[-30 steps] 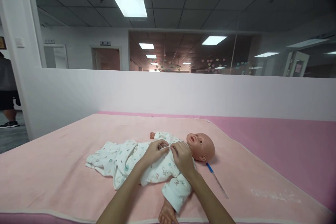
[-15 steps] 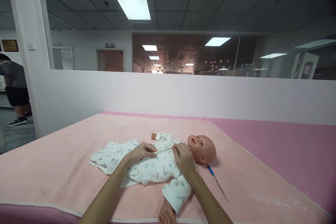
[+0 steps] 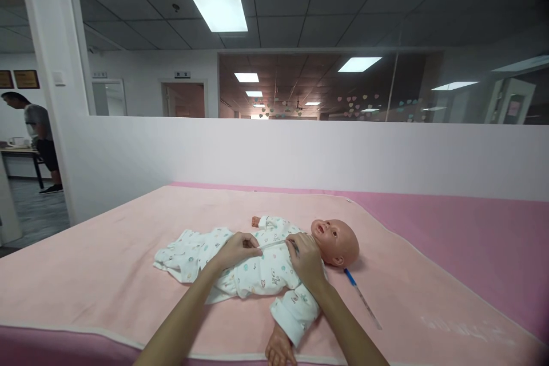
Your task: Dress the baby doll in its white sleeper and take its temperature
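A baby doll (image 3: 263,269) in white printed clothes lies on its back, its bare head (image 3: 337,242) toward the right. Above its chest, both hands hold a thin, pale stick that looks like a glass thermometer (image 3: 273,244). My left hand (image 3: 239,249) pinches its left end between thumb and fingers. At the other end, near the doll's neck, my right hand (image 3: 305,257) is closed on it; the fingers partly hide that tip. A slim clear tube with a blue cap (image 3: 362,299) lies beside the doll's head, apart from my right hand.
The doll rests on a peach mat (image 3: 107,274) over a pink surface (image 3: 450,229). A low white wall (image 3: 278,151) with glass above it stands behind. Through the doorway at left, a person (image 3: 40,131) stands bent forward near a table (image 3: 19,151).
The view has shifted slightly, so the doll and mat appear a little farther right. Both hands keep their hold on the thermometer. The person in the doorway has changed posture, with the head now visible.
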A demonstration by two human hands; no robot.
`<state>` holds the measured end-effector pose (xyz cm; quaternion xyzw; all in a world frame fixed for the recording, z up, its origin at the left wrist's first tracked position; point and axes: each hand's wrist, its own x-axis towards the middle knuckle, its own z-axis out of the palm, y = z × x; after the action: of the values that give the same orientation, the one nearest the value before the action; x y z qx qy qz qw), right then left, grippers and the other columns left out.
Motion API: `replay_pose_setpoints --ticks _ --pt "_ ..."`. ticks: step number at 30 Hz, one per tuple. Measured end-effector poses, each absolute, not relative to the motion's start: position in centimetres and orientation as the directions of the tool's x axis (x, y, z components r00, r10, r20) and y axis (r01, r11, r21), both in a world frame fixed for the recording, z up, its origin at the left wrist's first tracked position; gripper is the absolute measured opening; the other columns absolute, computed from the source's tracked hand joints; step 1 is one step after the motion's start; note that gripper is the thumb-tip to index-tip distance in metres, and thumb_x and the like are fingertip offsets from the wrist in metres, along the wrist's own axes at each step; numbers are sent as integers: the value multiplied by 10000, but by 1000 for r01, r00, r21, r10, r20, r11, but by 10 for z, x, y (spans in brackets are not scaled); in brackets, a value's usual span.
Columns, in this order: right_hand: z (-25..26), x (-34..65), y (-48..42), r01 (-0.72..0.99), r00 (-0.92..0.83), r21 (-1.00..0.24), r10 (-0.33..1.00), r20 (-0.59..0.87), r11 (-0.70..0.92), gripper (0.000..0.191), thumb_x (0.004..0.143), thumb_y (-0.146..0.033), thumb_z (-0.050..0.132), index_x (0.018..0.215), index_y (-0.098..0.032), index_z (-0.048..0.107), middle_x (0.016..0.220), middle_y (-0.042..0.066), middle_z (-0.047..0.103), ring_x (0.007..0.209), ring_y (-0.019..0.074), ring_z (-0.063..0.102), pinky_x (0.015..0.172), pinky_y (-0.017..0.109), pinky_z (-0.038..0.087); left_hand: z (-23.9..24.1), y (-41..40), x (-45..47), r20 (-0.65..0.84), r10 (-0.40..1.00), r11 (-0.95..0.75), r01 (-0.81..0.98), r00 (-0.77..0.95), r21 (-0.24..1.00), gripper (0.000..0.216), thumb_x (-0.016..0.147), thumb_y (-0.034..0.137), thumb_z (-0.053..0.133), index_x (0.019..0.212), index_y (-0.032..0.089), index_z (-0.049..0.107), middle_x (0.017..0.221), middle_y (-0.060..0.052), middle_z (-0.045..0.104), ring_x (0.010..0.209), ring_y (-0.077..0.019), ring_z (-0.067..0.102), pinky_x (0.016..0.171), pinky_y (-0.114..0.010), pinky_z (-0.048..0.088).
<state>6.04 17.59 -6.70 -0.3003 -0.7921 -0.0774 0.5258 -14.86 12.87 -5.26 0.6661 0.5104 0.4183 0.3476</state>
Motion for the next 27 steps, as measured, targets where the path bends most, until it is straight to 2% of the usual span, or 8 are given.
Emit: replay_pose_setpoints --ticks 8,13,19,24,27 --pt "-68 60 177 568 -267 -192 400 877 800 158 832 -177 431 713 -182 536 678 20 572 676 150 490 639 266 333 -47 119 -143 273 954 -299 506 127 809 265 702 413 560 786 161 568 708 3 559 640 -99 495 564 -205 369" --pt "-67 59 175 572 -268 -188 399 877 798 156 827 -175 433 717 -181 543 673 19 574 673 148 491 638 265 330 -44 114 -138 322 939 -326 598 119 732 254 760 409 476 766 165 543 669 5 557 610 -101 489 547 -203 357" --pt "-65 59 173 583 -264 -182 396 879 792 157 826 -181 438 719 -177 553 669 19 575 672 143 496 640 260 333 -47 111 -133 469 877 -330 835 99 441 207 803 357 428 767 196 553 762 -17 636 678 -136 557 609 -225 363" --pt "-67 59 174 575 -275 -200 418 866 794 148 824 -171 438 729 -177 551 688 20 581 681 149 495 646 267 338 -47 114 -126 416 883 -286 952 217 111 303 839 292 350 695 185 593 739 -48 650 670 -163 568 561 -239 299" --pt "-67 59 174 570 -279 -200 417 865 797 147 823 -170 439 729 -179 551 688 17 581 681 148 498 644 266 341 -43 115 -121 366 904 -235 972 223 -12 336 822 251 341 613 172 592 661 -69 630 605 -167 543 520 -247 256"
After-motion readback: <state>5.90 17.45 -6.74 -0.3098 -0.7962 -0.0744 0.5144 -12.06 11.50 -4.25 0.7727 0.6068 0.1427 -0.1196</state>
